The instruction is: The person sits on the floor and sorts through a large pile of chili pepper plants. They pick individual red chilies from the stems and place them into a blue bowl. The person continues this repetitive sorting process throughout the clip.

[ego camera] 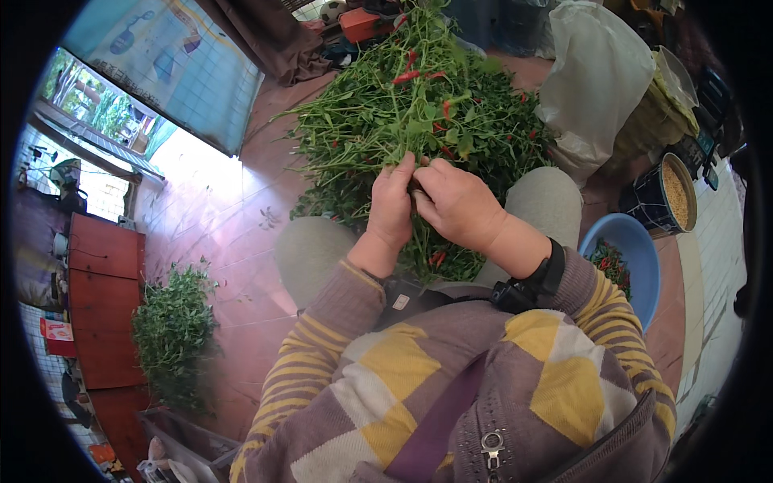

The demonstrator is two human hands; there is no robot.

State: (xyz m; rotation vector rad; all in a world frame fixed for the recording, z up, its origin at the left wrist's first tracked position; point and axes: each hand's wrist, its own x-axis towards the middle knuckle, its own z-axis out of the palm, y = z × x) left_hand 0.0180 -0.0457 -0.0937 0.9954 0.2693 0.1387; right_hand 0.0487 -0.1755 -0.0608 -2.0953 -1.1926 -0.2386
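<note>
My left hand [391, 202] grips the stems of a leafy chilli plant [416, 115], its thumb and fingers closed together. Right beside it, my right hand [457, 199] is closed at the same stems, its fingertips close to the left thumb. Whether a chilli is pinched between those fingers is hidden. Red chillies [406, 77] hang among the green leaves above my hands. Behind and below spreads a large heap of cut chilli plants [344, 130], reaching between my knees.
At right, a blue plastic basin [647, 265] holds picked chillies [611, 265], beside a bucket of grain [675, 192]. A white plastic sack [595, 84] stands behind. At left lie another pile of green plants [175, 332], a red wooden cabinet [105, 302] and a plastic crate [187, 441].
</note>
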